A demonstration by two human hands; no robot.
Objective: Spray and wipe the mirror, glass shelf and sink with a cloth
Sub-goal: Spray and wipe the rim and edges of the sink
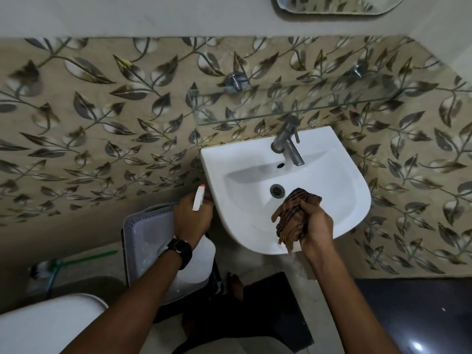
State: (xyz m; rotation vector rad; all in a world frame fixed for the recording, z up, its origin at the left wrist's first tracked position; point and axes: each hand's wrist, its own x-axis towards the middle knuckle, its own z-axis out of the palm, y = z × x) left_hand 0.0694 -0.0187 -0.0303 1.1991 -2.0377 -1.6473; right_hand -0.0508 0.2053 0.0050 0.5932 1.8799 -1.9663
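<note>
A white sink (339, 213) hangs on the leaf-patterned wall, with a steel tap (290, 143) at its back and a drain (277, 190) in the basin. My right hand (315, 226) grips a bunched brown striped cloth (293, 213) over the front of the basin, beside the drain. My left hand (191, 218) holds a white spray bottle (198, 199) with a red tip, just left of the sink; the bottle's body (196, 264) shows below my wrist. A glass shelf (255, 118) sits above the sink. The mirror's bottom edge (337, 5) shows at the top.
A lilac perforated basket (145, 238) stands on the floor left of the sink, under my left arm. A white toilet (46, 325) fills the lower left. A green-handled brush (86, 258) lies by the wall. A dark mat (278, 310) lies below the sink.
</note>
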